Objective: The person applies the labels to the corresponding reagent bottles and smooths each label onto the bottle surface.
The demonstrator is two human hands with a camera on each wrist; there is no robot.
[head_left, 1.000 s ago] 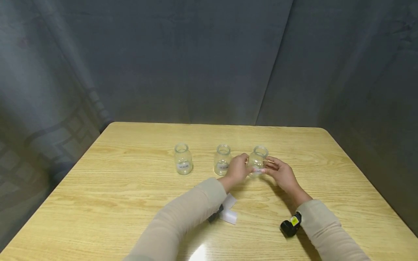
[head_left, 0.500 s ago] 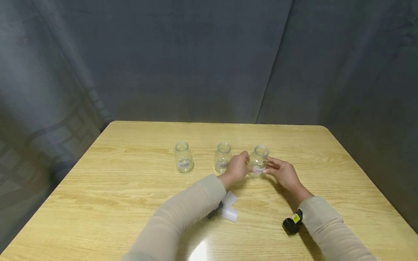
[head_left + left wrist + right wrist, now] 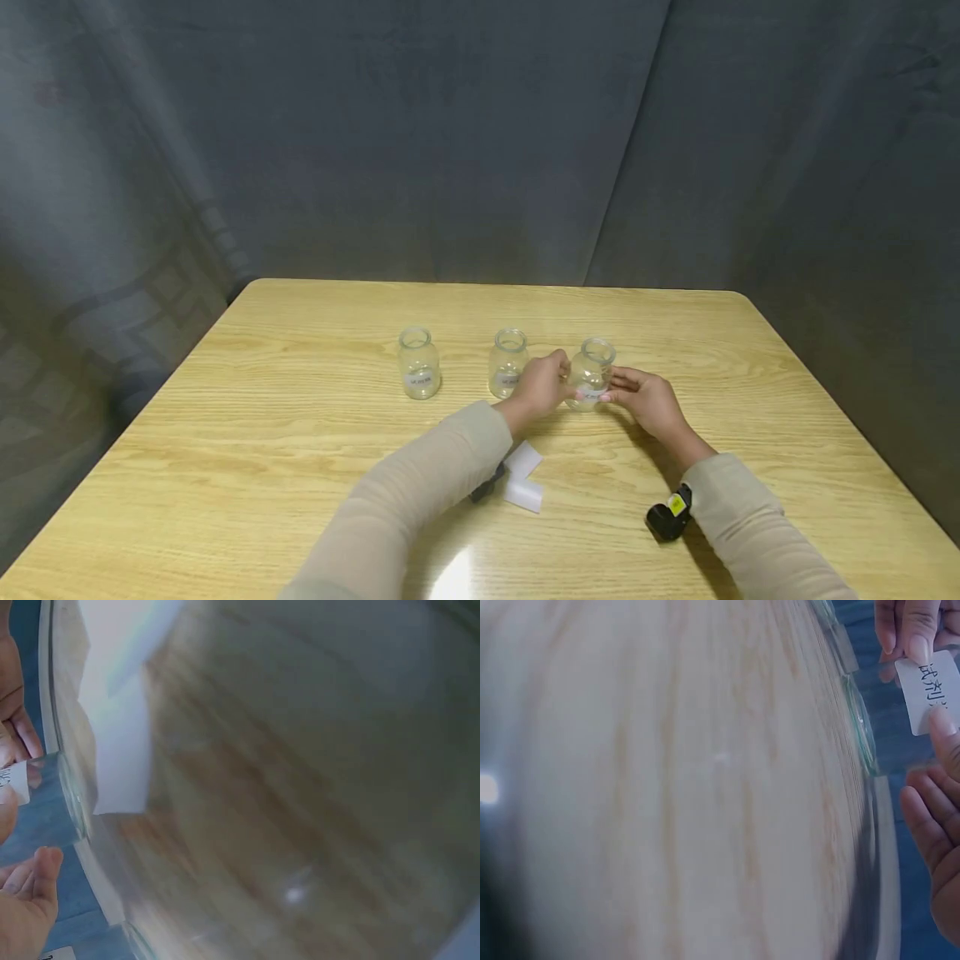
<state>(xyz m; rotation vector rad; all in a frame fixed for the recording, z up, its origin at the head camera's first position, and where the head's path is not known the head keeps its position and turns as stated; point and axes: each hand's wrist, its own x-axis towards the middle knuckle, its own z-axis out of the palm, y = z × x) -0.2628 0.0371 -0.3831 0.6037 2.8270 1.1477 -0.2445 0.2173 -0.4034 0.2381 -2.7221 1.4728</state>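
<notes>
Both hands are at the rightmost glass jar [image 3: 597,353], which stands upright on the table. My left hand [image 3: 540,386] holds its left side, and my right hand [image 3: 651,406] holds its right side. Both thumbs press on a white label [image 3: 913,701] with handwritten characters, on the jar's front. The right wrist view shows this label flat against the glass between the thumbs. Two more open-topped jars stand to the left in a row: a middle jar [image 3: 509,354], partly behind my left hand, and a left jar [image 3: 417,362]. Each bears a white label low on its front.
Two white paper pieces [image 3: 523,493] lie on the wooden table [image 3: 225,467], beside my left forearm. A black wrist camera [image 3: 667,518] hangs under the right cuff, and another dark one is partly hidden under the left. A grey curtain [image 3: 420,142] rises behind the table.
Both hands stay at the right jar with the thumbs at its label. The label's writing shows more than a second ago. The jar is nearly in the same place.
</notes>
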